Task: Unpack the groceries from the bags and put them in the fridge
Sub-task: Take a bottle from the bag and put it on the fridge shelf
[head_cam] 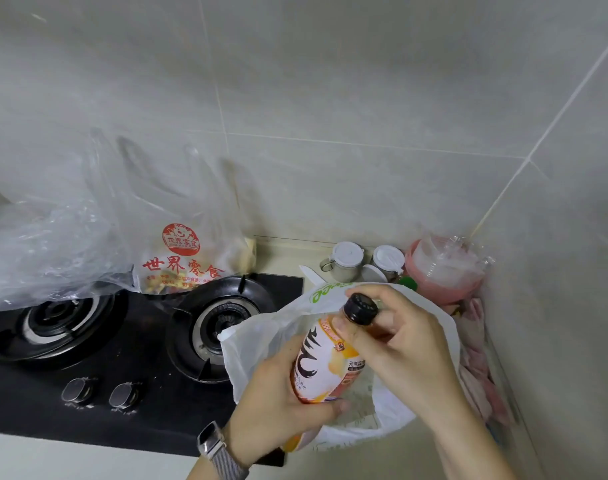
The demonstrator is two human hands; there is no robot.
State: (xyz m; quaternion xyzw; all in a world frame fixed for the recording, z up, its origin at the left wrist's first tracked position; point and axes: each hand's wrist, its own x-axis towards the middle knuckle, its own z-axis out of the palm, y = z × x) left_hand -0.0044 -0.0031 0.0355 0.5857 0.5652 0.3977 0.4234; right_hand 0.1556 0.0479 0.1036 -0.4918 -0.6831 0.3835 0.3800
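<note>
- Two plastic bags: a clear bag [129,216] with red print sitting on the back of the stove [129,368], holding snacks I cannot identify, and a white bag [257,344] at the stove's right edge, on the table [364,459].
- One bottle [325,362], orange-and-white label, black cap [360,309], held tilted above the white bag's open mouth.
- Two hands: the left hand [278,407], a watch [214,445] on its wrist, has its fingers wrapped round the bottle's lower body; the right hand [396,334] pinches the neck just below the cap.
- Two white-lidded jars [345,259] and one pink container [444,268] stand in the table's back right corner.
</note>
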